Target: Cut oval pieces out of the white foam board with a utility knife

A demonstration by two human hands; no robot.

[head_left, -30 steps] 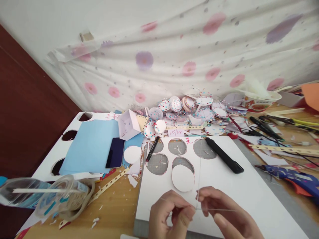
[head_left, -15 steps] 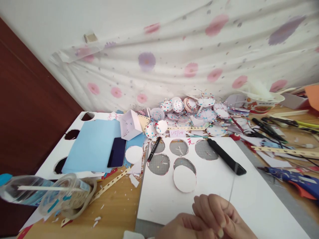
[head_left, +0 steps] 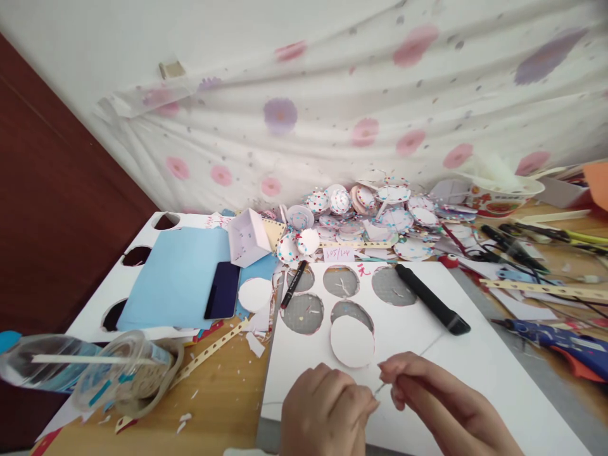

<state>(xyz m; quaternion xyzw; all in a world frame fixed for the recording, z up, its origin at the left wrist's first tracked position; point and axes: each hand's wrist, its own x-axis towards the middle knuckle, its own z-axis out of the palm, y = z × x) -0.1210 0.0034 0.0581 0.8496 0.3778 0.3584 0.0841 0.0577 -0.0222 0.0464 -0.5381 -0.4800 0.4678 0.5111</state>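
Low over a white sheet with round cut-outs (head_left: 403, 396), my two hands are close together. My left hand (head_left: 327, 405) is closed, its fingertips pinching a thin pale thread (head_left: 379, 389). Thumb and forefinger of my right hand (head_left: 437, 399) also pinch this thread, which shows as a short stretch between the hands. Faint lengths of it trail left past my left hand and up right from my right hand. Just beyond the hands a white paper disc (head_left: 352, 342) partly covers one cut-out. A black cutter-like tool (head_left: 432, 299) lies on the sheet.
Behind the sheet are heaped decorated paper discs (head_left: 351, 215) and an open white box (head_left: 249, 237). Leftward lie a black marker (head_left: 293, 285), a phone (head_left: 223, 291), blue paper (head_left: 173, 278), a plastic cup (head_left: 128, 367) and a bottle (head_left: 52, 361). A blue glue gun (head_left: 555, 342) sits at right.
My hands, bunched together half a second ago, have moved apart; the left one now lies further left and higher. The thread by my right hand has dropped from upright to slanting.
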